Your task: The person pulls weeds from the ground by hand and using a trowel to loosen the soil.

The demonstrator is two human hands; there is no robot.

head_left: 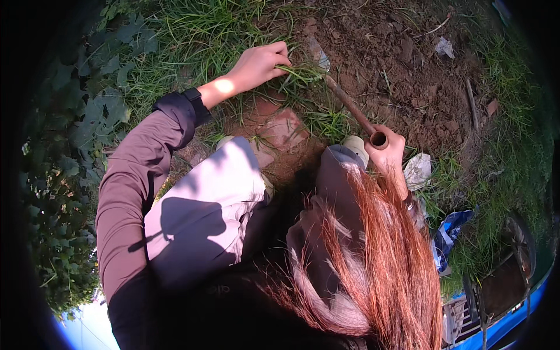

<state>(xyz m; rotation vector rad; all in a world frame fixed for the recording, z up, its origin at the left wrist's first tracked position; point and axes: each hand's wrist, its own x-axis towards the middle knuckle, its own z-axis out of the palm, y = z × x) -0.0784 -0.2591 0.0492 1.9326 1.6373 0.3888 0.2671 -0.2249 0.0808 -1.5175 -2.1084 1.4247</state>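
Note:
My left hand (261,66) is closed on a tuft of green grass (300,74) at the edge of the dug soil. In my right hand (389,153) is a hand tool with a hollow, rusty tube handle (352,107), its open end toward me. The handle slants up and left to a shiny metal blade (318,55), just beyond the grass in my left hand. Part of the blade is hidden by soil and grass, so its exact shape cannot be made out. Long reddish hair covers most of my right forearm.
Loose brown soil (402,76) spreads ahead and right, with a white scrap (444,47) on it. A brick piece (284,129) lies between my feet. White litter (417,171) and a blue wrapper (450,236) lie right. Leafy vines (96,114) grow left; a cart-like frame (507,274) stands lower right.

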